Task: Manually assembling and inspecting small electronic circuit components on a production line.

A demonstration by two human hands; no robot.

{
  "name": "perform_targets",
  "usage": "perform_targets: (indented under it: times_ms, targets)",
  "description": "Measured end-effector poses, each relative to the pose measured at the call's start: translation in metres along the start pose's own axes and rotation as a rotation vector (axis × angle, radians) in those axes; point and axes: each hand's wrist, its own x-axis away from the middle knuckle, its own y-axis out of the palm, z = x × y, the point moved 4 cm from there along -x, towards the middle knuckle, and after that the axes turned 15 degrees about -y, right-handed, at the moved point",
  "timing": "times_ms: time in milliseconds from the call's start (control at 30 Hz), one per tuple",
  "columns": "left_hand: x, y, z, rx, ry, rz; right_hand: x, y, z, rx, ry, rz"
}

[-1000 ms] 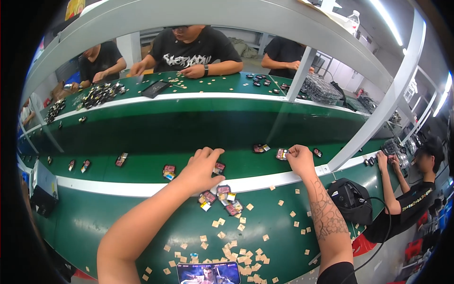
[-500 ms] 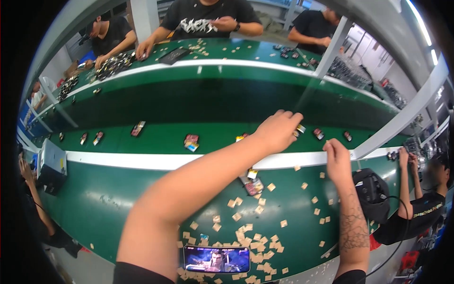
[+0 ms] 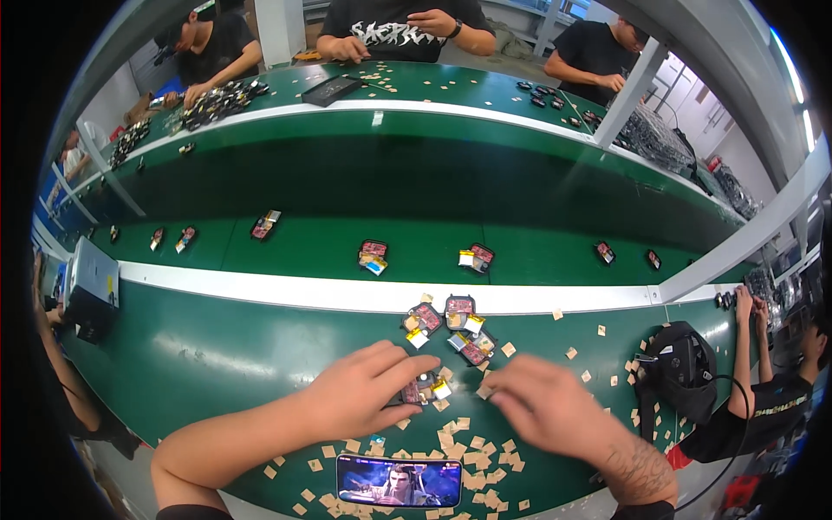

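My left hand (image 3: 368,392) is closed on a small black-cased electronic device (image 3: 422,389) with a red circuit board and a silver battery, low over the green workbench (image 3: 208,347). To its right my right hand (image 3: 546,403), a little blurred, pinches a small beige paper square (image 3: 484,390) between thumb and finger. Beyond my hands lie three similar devices: one on the left (image 3: 422,321), one by the rail (image 3: 464,314), and another (image 3: 475,347) touching or overlapping it. Loose beige squares (image 3: 477,458) are scattered in front of me.
A phone (image 3: 399,481) showing a video lies at the near edge. Past the white rail (image 3: 347,297), a green belt (image 3: 321,251) carries several spaced devices. A black bag (image 3: 680,360) sits at right, a grey box (image 3: 91,286) at left. Other people work around the benches.
My left hand has come back from over the belt to the near bench and now holds a device. My right hand has moved left and nearer. More devices show by the rail.
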Motion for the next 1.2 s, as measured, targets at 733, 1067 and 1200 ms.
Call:
perform_targets:
  times_ms: [733, 1067, 1200]
  targets:
    - [0.019, 0.004, 0.000, 0.079, 0.065, 0.031, -0.013, 0.054, -0.011, -0.013, 0.030, 0.001]
    - [0.024, 0.004, 0.001, 0.068, 0.076, 0.026, -0.037, 0.053, -0.037, 0.286, -0.083, -0.399]
    - [0.022, 0.005, 0.001, 0.092, 0.071, 0.024, -0.012, 0.062, -0.013, 0.090, -0.011, -0.108]
